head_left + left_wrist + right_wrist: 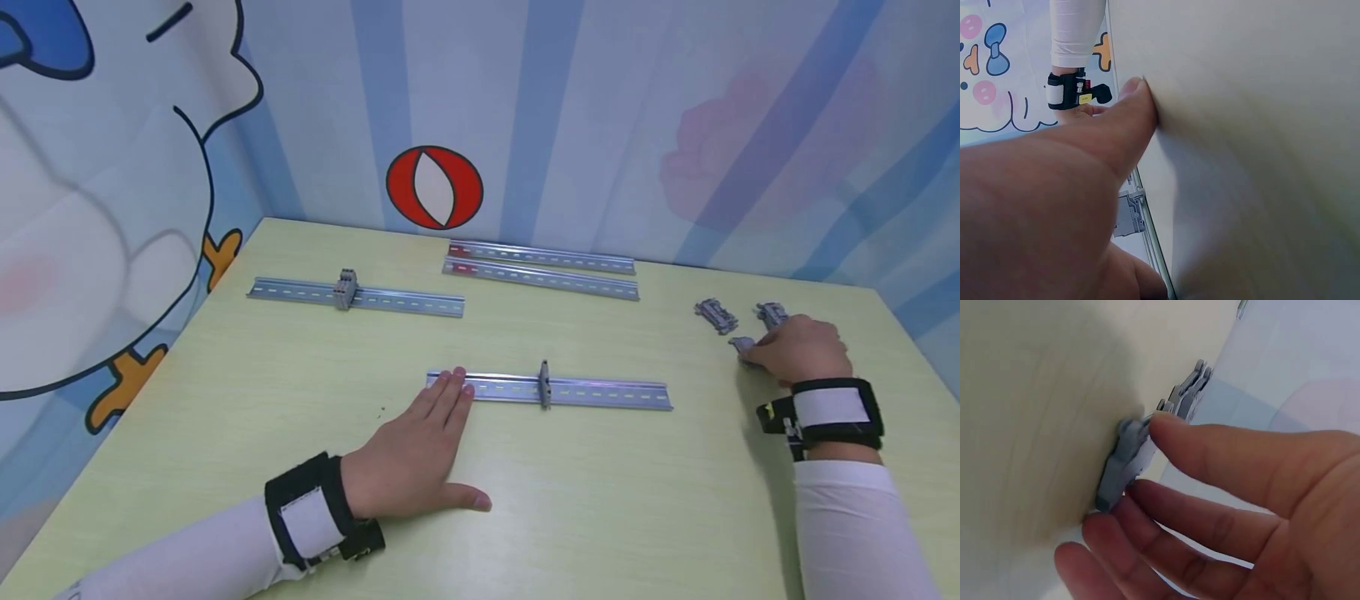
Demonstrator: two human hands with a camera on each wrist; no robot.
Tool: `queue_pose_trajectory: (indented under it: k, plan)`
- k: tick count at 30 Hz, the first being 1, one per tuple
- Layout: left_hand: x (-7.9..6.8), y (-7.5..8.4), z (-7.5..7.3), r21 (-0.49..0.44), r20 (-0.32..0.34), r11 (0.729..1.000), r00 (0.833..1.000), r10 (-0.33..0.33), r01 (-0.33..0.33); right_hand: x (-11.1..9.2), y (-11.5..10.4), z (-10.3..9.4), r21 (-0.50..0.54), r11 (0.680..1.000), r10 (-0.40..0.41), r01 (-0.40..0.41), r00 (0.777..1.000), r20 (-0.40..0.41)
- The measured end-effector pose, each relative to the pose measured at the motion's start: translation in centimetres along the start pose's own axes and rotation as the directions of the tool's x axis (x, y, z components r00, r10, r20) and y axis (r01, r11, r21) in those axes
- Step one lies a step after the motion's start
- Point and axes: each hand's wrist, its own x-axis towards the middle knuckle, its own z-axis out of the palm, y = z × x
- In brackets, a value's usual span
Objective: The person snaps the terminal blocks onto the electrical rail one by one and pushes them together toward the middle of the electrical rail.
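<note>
Grey and slim, a terminal block [1125, 462] sits at the table's far right, pinched between thumb and fingers of the right hand [806, 348]; whether it touches the table [570, 508] cannot be told. Two more grey pieces, a nearer-left one [716, 317] and a farther-right one [771, 314], lie just beyond it, near the back edge. Bare table stretches from there to the near metal rail [607, 393], which carries an upright block [545, 385]. On its left end rest the fingertips of the left hand [405, 458], fingers straight and together, thumb spread. Two rails [555, 279] lie close to the back edge. The head view hides most right fingers and part of the held block; left fingertips cover the rail's end. Both sleeves are cut off.
</note>
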Motion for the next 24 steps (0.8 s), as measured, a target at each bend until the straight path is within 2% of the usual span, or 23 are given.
queue_pose_trajectory:
  k: [5,14,24]
  plan:
    - [-0.03,0.02,-0.08,-0.007,0.000,1.000,1.000,-0.002,0.002,0.24,-0.24,-0.06,-0.058,0.997,-0.046,0.045,0.999,-0.005]
    - [-0.06,0.06,-0.18,-0.003,0.002,1.000,1.000,-0.005,0.005,-0.07,-0.15,-0.16,0.008,1.000,-0.003,0.003,1.000,-0.022]
    - [0.08,-0.02,-0.23,0.004,0.014,1.000,1.000,-0.004,0.004,-0.56,-0.86,-0.34,0.045,0.998,-0.030,0.033,0.997,-0.074]
